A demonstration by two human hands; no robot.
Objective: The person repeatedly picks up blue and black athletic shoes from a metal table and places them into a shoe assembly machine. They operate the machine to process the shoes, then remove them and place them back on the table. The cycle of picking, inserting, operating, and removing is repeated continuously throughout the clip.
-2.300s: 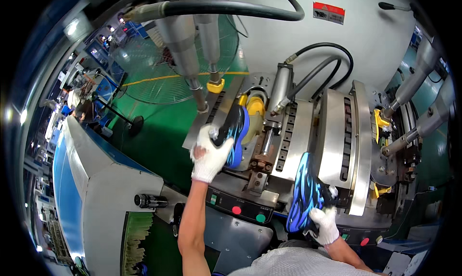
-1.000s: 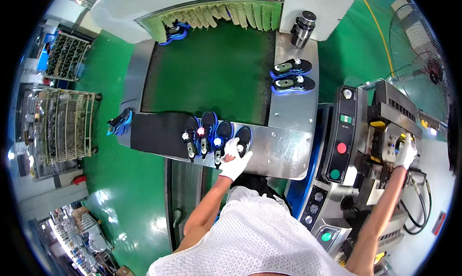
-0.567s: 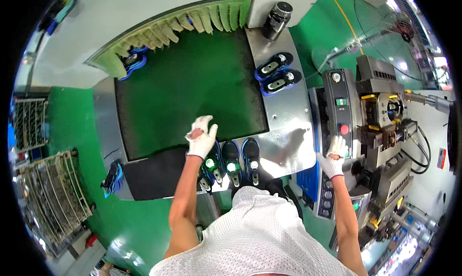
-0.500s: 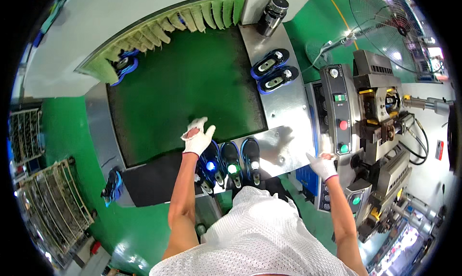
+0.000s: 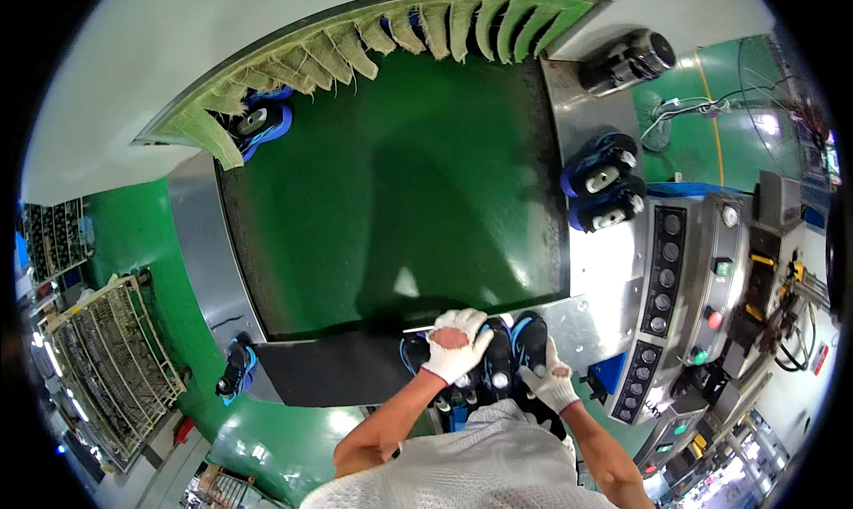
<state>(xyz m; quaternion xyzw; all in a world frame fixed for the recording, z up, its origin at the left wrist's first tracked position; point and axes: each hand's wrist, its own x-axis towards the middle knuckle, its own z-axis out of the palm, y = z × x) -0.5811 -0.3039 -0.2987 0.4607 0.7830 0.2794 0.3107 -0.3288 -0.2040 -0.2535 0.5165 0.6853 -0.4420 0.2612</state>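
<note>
The left hand [image 5: 458, 342] overlaps shoes [image 5: 498, 356], the right hand [image 5: 553, 385] the rightmost (either grip, I cannot tell); a wire cart's [image 5: 159, 334] load blurs.

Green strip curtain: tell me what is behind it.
A blue-edged shoe partly shows at the left end of the strip curtain, with bits of blue between strips further right; everything else behind is covered.
</note>
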